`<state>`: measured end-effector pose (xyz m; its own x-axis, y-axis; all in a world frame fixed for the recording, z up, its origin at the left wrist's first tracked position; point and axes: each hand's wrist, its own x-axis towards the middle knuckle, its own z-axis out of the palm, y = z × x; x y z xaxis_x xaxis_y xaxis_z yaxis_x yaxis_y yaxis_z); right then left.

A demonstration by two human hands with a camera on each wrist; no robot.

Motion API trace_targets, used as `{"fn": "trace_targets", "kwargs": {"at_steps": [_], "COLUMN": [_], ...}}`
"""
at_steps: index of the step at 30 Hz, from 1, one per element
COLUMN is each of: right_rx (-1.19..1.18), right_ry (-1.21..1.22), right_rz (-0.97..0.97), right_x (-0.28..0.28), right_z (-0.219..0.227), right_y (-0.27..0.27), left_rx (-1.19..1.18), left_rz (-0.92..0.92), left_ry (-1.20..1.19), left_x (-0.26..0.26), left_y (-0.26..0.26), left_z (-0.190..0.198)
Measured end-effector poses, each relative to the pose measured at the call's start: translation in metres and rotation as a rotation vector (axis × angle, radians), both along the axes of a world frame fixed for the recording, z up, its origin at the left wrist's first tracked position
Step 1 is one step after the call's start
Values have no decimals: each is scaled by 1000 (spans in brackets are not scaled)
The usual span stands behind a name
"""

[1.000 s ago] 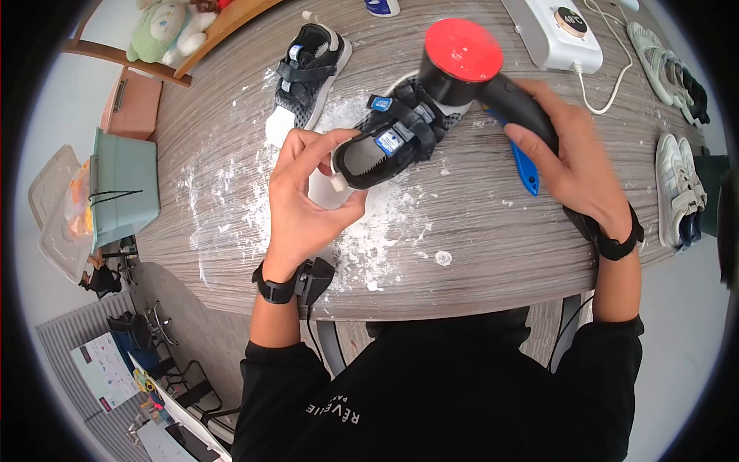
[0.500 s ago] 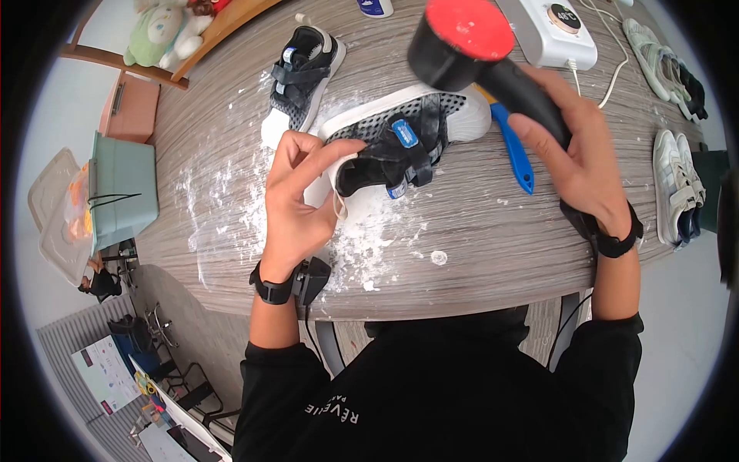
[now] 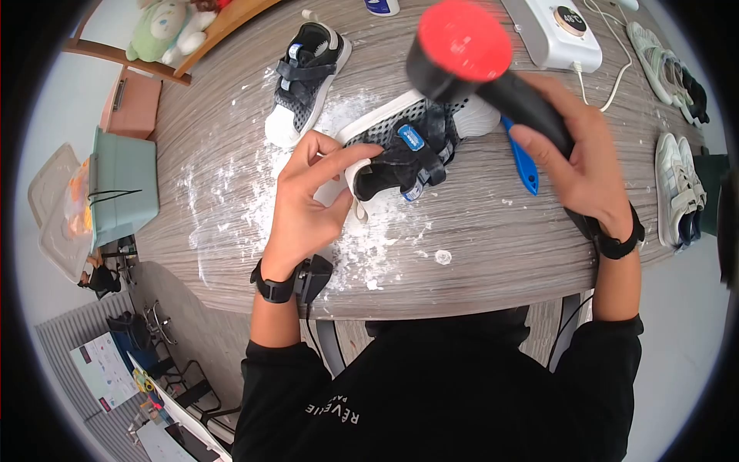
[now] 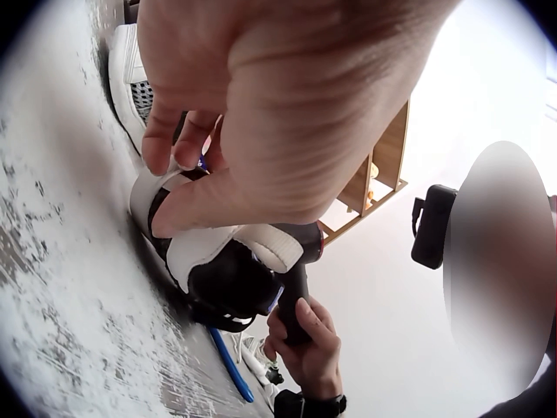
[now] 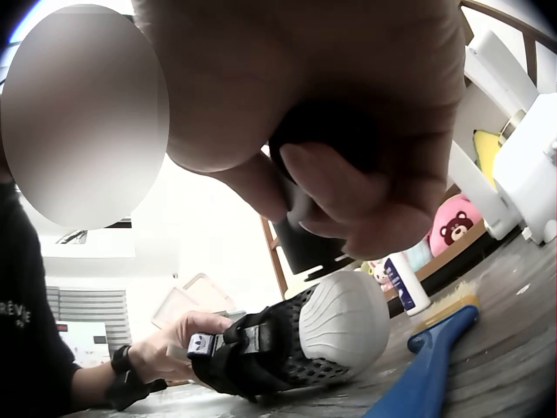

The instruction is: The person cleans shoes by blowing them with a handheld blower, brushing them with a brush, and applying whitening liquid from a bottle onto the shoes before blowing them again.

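Observation:
My left hand pinches the heel of a small black-and-white sneaker between thumb and fingers. The sneaker leans onto its side, its toe to the right and its strap tabs facing me. My right hand grips the black handle of a hand-held device with a round, red-topped head. That head hovers over the front of the sneaker and hides part of it in the head view. From the right wrist, the white toe cap shows close to the table. A matching sneaker stands farther back on the left.
White residue is spread over the wooden table around the sneakers. Right of the held sneaker lies a blue-handled brush. A white unit with a temperature dial and cable sits behind. Other shoes stand at the far right.
The held sneaker has turned from its opening facing up onto its side and shifted slightly right. The red-topped device has risen a little over it; the right hand keeps its grip.

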<state>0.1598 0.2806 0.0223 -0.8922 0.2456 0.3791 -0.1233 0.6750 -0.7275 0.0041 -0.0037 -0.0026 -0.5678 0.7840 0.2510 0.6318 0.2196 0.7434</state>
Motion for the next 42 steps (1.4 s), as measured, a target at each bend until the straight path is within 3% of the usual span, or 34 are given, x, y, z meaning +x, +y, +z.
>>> {"fn": "trace_targets", "kwargs": {"at_steps": [3,5,8,11,15,21,24,26,33,39,42], "right_rx": [14,18,57,-58,-4,-18,-29,-54,-47,94,181], "right_ry": [-168,-5,24,62,-20,35,131,27,-1,104,-49], "right_rz": [101,18,-93,-14,37,-138,-31,125,152,216,252], "right_x": [1,-2,0,0,-2,-4,-4,0,-2,-6,-1], "right_z": [1,-8,-4,3,-4,-8,-6,-2,-7,-11,-7], "right_y": [-3,2,11,3,1,9,0,-6,-2,-14,-20], "left_rx": [-8,-14,-48,-54,-17,-64,-77,-79,-59,-45,14], "left_rz": [7,18,9,-14,2,-62,-85,-90,-112,-131,-148], "left_ry": [6,4,4,7,-26,-28,-54,-61,-74,-72,-47], "left_x": [1,2,3,1,3,4,5,5,4,2,1], "left_y": [1,0,-2,-3,0,-4,-4,-4,-5,-6,-8], "left_z": [1,3,5,3,5,5,4,5,6,3,-1]}}
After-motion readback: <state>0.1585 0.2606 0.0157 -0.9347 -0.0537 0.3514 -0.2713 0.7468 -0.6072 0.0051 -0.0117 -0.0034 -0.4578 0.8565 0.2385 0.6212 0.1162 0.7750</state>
